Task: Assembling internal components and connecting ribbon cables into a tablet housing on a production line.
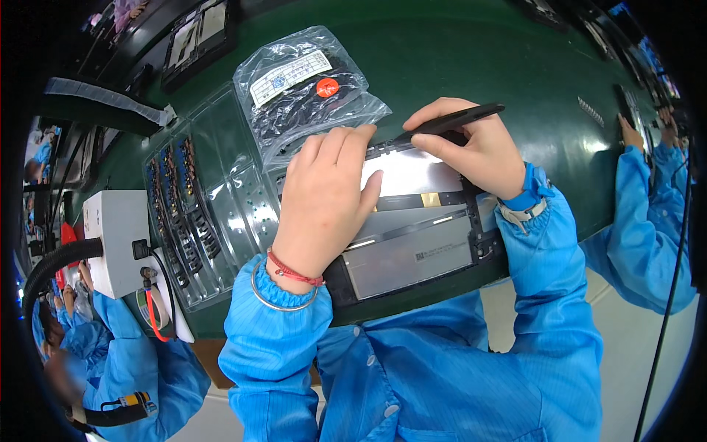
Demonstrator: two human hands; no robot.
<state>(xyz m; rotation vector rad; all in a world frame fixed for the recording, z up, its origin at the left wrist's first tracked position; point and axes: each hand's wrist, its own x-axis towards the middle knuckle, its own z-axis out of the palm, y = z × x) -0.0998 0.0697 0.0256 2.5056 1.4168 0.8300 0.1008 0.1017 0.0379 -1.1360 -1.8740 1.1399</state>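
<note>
An opened tablet-like device (412, 267) with silver battery panels and a black frame lies before me near the table's front edge. My left hand (324, 191) rests palm down over its left part, fingers stretched toward the far edge and thumb apart. That hand hides the device's far left corner. My right hand (471, 147) holds black tweezers (460, 119) slantwise, their tip at the device's far edge close to my left fingertips. What the tip touches is too small to tell. Just beyond my left hand lies a clear plastic bag (309, 88) with dark parts inside and a round red sticker.
A clear plastic tray (221, 118) with rows of small dark parts (184, 214) stands left on the green table (456, 51). Farther left are a white box (118, 243) with a black hose and a tape roll (153, 309). People in blue work at both sides.
</note>
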